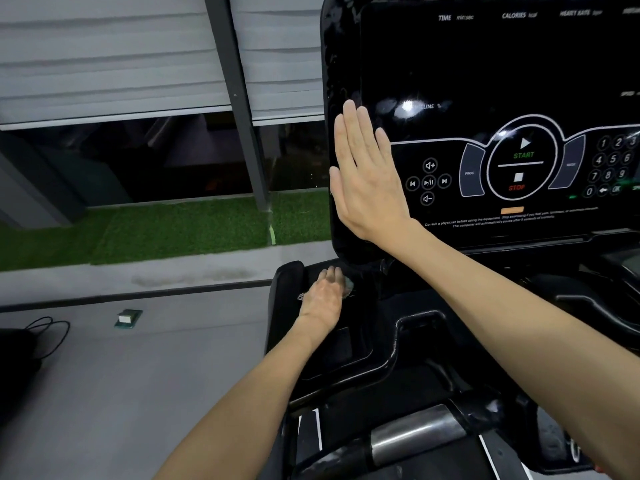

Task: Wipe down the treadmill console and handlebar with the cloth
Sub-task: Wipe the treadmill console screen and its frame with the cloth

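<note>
Chrome sleeve on the handlebar [415, 434] sits nearest, at the bottom of view, with nothing on it. Further in, the left hand [323, 294] reaches down into the black tray [349, 344] below the console and is motion-blurred. The pale scrap at its fingertips is likely the cloth [348, 286], tucked where the tray meets the console base. Can't tell whether the fingers have closed on it or only touch it. Above that, the right hand [367, 178] lies flat on the left edge of the console [485, 74], fingers straight and together, holding nothing; probably bracing. Beyond are the blinds [104, 64] and a turf strip [173, 230].

Judgement: the step is either cloth pickup or wiping the console's lower corner. No sign the panel face or the bar is done. Next move needs a firm bunch of cloth in the left hand, then flat strokes across the panel with light pressure over START/STOP. The right hand has to clear off the surface first.
</note>
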Action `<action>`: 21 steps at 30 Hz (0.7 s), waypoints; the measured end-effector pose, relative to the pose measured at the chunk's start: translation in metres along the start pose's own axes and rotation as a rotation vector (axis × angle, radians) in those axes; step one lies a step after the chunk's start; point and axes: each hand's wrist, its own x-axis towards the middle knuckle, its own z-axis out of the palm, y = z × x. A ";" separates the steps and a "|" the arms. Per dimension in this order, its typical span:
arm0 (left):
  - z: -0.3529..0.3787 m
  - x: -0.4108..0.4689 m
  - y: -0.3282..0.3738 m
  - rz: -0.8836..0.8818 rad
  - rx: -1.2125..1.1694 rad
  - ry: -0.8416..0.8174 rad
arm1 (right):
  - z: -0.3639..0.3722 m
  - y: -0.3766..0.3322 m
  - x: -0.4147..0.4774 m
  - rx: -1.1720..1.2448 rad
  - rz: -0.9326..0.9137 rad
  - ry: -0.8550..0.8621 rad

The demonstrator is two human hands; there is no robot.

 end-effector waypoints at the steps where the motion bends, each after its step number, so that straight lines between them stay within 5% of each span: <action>1: -0.001 0.004 0.005 0.025 -0.015 -0.007 | 0.000 0.001 0.000 -0.001 -0.005 0.000; 7: -0.001 0.018 0.000 0.143 -0.031 -0.052 | 0.000 0.001 0.000 -0.007 -0.015 0.003; 13: 0.004 0.033 -0.045 -0.035 0.092 -0.102 | 0.001 0.002 0.001 -0.003 -0.014 0.003; 21: 0.003 0.071 -0.032 -0.061 -0.043 -0.074 | 0.005 0.002 0.001 0.019 -0.007 0.034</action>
